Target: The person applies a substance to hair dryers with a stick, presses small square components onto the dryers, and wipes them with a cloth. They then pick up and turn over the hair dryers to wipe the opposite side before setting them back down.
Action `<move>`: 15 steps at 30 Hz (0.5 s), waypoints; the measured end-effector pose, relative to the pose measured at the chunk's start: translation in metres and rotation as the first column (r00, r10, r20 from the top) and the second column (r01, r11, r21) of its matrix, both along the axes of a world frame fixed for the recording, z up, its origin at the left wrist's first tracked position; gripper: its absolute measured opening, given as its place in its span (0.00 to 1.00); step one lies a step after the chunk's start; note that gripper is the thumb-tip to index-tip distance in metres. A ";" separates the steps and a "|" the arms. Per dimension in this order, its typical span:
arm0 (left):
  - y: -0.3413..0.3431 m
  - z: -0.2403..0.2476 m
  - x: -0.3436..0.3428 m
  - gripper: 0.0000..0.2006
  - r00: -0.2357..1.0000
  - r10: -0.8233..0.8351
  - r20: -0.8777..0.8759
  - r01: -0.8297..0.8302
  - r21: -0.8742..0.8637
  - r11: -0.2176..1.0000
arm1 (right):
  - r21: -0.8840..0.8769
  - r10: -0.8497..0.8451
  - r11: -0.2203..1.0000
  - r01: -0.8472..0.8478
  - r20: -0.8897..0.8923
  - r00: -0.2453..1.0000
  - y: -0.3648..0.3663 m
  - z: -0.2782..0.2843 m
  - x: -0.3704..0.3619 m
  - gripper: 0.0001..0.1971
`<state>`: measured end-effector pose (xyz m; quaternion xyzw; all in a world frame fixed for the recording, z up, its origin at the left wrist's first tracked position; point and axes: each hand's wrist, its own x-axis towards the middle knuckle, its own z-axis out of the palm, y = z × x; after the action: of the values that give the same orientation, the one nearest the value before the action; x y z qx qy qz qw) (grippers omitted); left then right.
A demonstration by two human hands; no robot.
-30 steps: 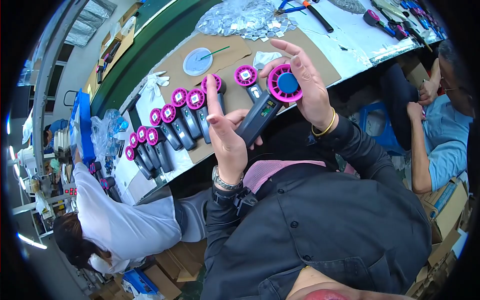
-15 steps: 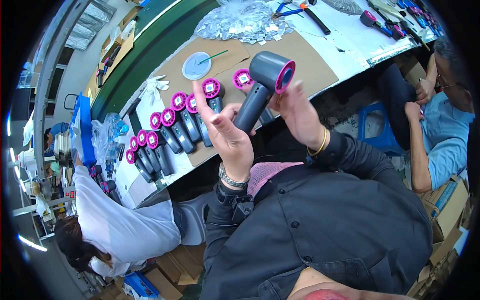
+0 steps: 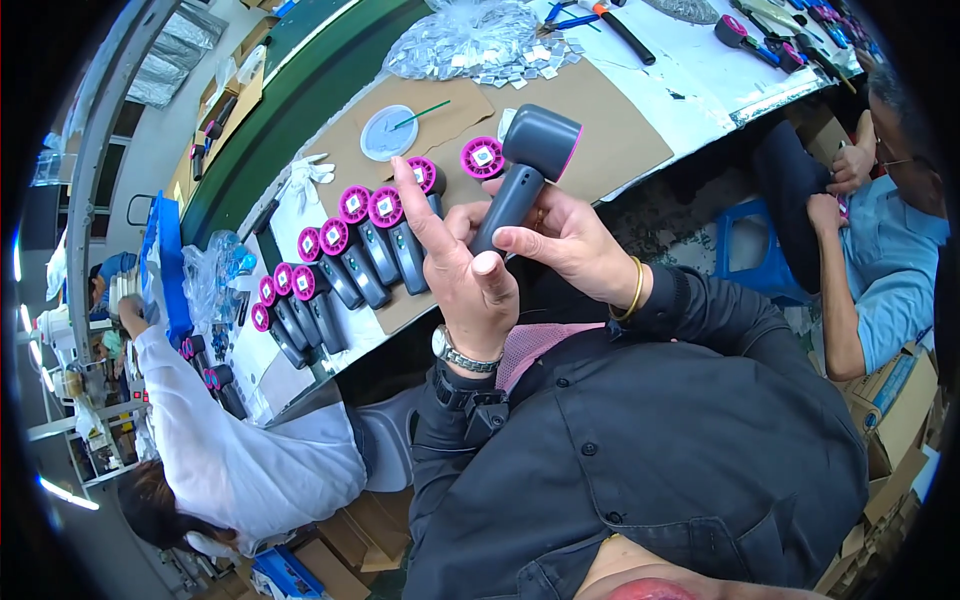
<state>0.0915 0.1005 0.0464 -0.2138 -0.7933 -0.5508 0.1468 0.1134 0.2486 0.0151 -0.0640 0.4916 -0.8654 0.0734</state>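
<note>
A grey hair dryer (image 3: pixel 540 140) with a pink rim tilts upright in front of me, its head at the top. My right hand (image 3: pixel 575 245) grips its handle, the thumb lying across the front. Around the handle's lower end, my left hand (image 3: pixel 468 290) has its other fingers curled behind, partly hidden, while its index finger points up and its thumb stands away. Left of my hands, several similar hair dryers (image 3: pixel 350 275) lie in a row, their pink round ends bearing white square labels. One more pink-ended dryer (image 3: pixel 482 157) lies just behind the held one.
On the cardboard sheet (image 3: pixel 610 130) are a white round lid (image 3: pixel 385 135) with a green stick and a bag of small clear squares (image 3: pixel 465 45). A white glove (image 3: pixel 300 180), pliers and a hammer (image 3: pixel 625 35) lie around. Co-workers sit at left and right, near a blue stool (image 3: pixel 745 250).
My right hand has moved from beside the dryer's head down onto its handle. The dryer has turned, so its round pink opening no longer faces me. The left co-worker's arm has reached farther out.
</note>
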 end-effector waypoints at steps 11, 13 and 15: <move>-0.007 -0.004 -0.006 0.59 0.999 0.028 -0.042 -0.025 0.074 0.997 | -0.130 -0.021 0.991 0.021 -0.005 1.000 0.009 0.012 -0.010 0.26; -0.011 -0.002 -0.006 0.58 0.998 0.018 -0.056 -0.013 0.077 0.997 | -0.244 -0.027 0.969 0.035 0.034 0.999 0.019 0.018 -0.012 0.22; -0.015 0.004 -0.002 0.57 0.994 0.106 -0.013 -0.104 0.105 0.989 | -0.248 -0.096 0.963 0.103 0.041 0.995 0.040 0.017 -0.017 0.20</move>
<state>0.0893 0.0853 0.0505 -0.1689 -0.7724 -0.5808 0.1938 0.0962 0.2883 0.0326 -0.0359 0.3801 -0.9238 0.0283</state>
